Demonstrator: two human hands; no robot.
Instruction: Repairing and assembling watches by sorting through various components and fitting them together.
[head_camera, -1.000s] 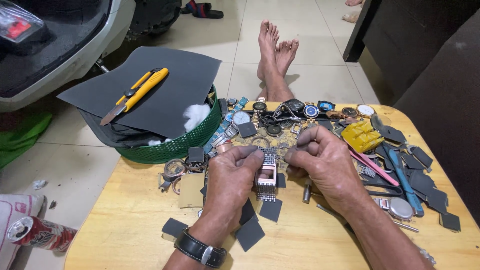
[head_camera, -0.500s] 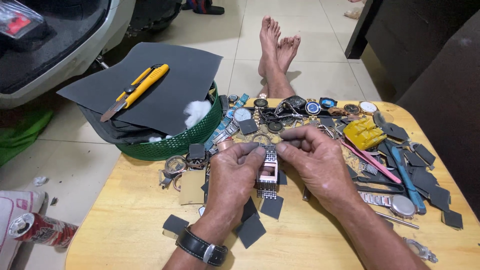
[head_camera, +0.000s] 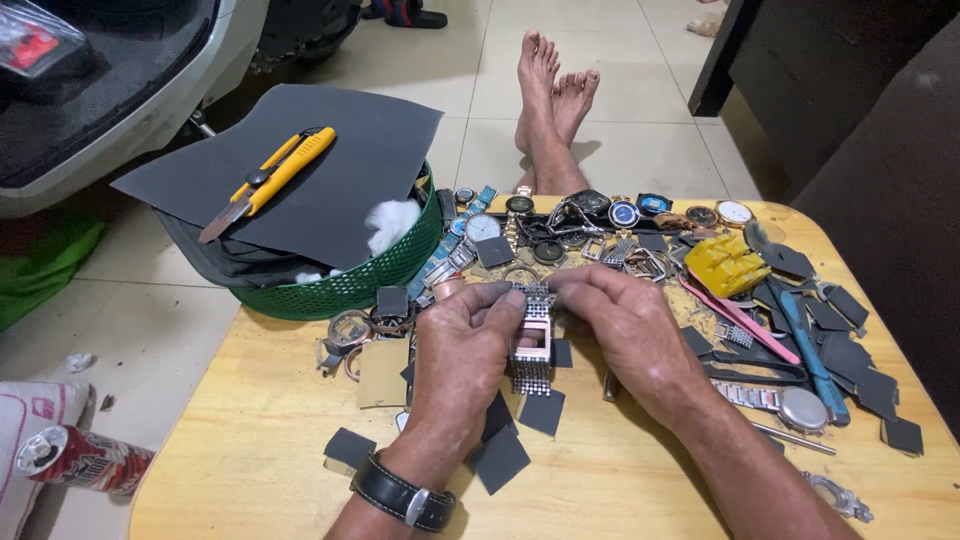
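Note:
Both hands hold a square metal watch (head_camera: 532, 340) with a link bracelet above the wooden table (head_camera: 260, 430). My left hand (head_camera: 462, 352), with a black-strapped wristwatch on its wrist, grips the watch's left side and upper band. My right hand (head_camera: 625, 335) pinches the upper band from the right. The lower band hangs down towards small dark sandpaper squares (head_camera: 500, 458) lying on the table under my hands.
A green basket (head_camera: 350, 285) at the table's back left carries large dark sandpaper sheets and a yellow utility knife (head_camera: 270, 180). Watches, straps and buckles (head_camera: 600, 230) crowd the far edge and right side. My bare feet (head_camera: 550, 100) rest on the tiled floor beyond. A can (head_camera: 75, 458) lies lower left.
My hands and the watch have stayed almost in place; my fingers have shifted slightly on the upper band. The view has drifted a little.

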